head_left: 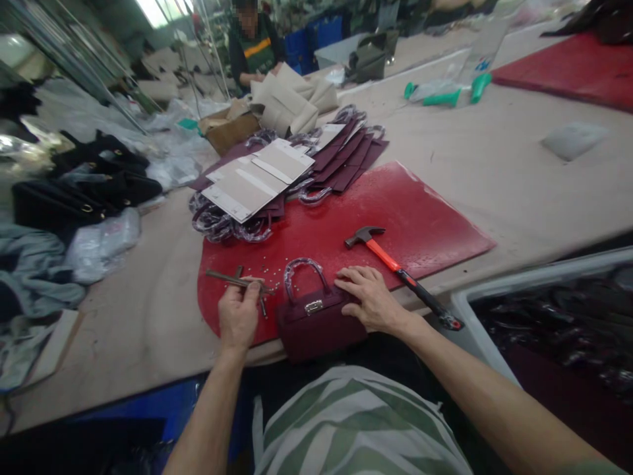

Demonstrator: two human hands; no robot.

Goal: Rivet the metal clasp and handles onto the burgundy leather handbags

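Note:
A small maroon handbag (316,323) with a wrapped handle and a metal clasp lies at the near edge of a red mat (410,218). My right hand (368,297) rests flat on its right side, fingers stretched out. My left hand (240,310) is closed in a pinch on a thin metal tool (232,279) just left of the bag. Small metal rivets (262,267) are scattered on the mat beside it. A hammer (395,267) with an orange and black handle lies right of my right hand.
A stack of maroon bag pieces with grey cards (277,175) lies at the mat's far end. Black bags (84,188) and plastic wrap sit at the left. Another person (254,46) works at the far side. A dark bin (558,310) is at the right.

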